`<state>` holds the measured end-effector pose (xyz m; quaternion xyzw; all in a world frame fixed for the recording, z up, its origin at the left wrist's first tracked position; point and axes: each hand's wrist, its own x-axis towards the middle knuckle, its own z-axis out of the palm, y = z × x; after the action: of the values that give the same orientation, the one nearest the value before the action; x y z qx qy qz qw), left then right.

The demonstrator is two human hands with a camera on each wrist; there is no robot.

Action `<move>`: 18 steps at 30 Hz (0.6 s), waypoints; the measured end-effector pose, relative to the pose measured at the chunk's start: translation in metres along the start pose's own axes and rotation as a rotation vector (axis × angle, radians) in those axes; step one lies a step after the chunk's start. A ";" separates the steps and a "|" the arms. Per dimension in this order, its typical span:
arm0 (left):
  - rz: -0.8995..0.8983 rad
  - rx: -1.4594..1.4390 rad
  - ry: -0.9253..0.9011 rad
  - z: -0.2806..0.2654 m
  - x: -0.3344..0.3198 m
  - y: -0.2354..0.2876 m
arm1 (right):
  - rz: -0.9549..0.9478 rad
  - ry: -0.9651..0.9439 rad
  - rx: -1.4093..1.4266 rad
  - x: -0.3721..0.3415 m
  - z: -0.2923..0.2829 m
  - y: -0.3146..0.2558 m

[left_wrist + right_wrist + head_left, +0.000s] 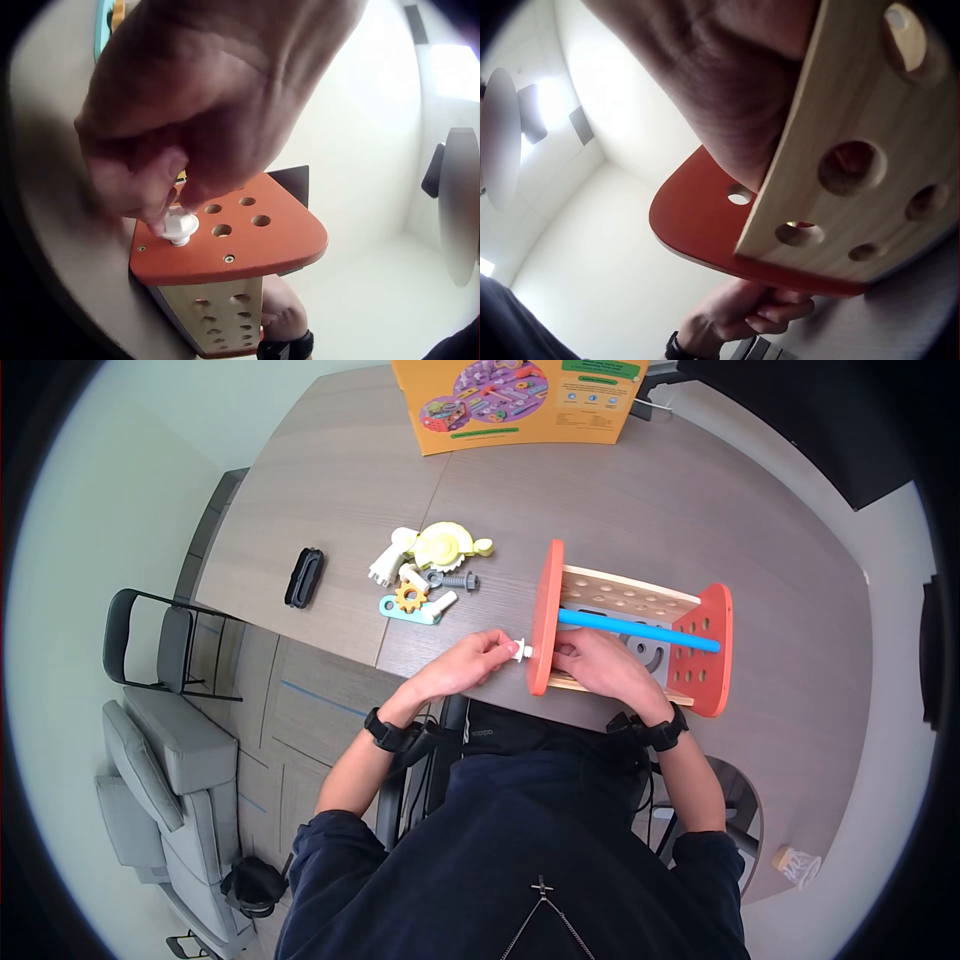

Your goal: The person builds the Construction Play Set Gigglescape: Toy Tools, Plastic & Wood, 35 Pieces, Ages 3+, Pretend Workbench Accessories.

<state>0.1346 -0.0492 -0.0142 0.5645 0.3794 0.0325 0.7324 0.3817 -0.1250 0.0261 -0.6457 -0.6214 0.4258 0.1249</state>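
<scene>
Left hand (465, 663): white bolt (179, 226) is pinched between thumb and fingers.
Right hand (602, 663): placed inside the toolbox (716, 688); fingertips hidden, so its grip cannot be told.
White bolt: held at the outer face of the red end panel (546, 615).
Blue rod (640, 627): stretched between both end panels.

Yellow box (525, 405) cropped, hands (731, 82) partly hidden

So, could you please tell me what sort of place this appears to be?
It looks like an indoor shared room, perhaps an office lounge or meeting room: there is a large grey-brown wood-grain table, a slim black folding chair and a grey upholstered sofa.
</scene>
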 end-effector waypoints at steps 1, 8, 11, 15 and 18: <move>0.073 0.065 0.025 0.000 0.000 -0.002 | 0.003 -0.004 0.004 0.000 0.000 0.000; 0.285 0.183 0.099 -0.001 -0.004 -0.003 | 0.015 -0.010 0.016 0.000 -0.001 0.000; 0.185 0.150 0.152 -0.003 0.000 -0.004 | 0.016 -0.022 0.005 0.000 -0.001 0.000; -0.061 0.269 0.091 -0.005 0.007 0.002 | 0.014 -0.012 -0.007 0.001 0.001 0.001; -0.056 0.098 0.010 -0.004 0.011 -0.003 | 0.022 -0.013 0.008 0.001 0.000 -0.001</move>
<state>0.1387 -0.0423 -0.0230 0.5887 0.3998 -0.0041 0.7025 0.3811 -0.1243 0.0263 -0.6493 -0.6134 0.4337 0.1186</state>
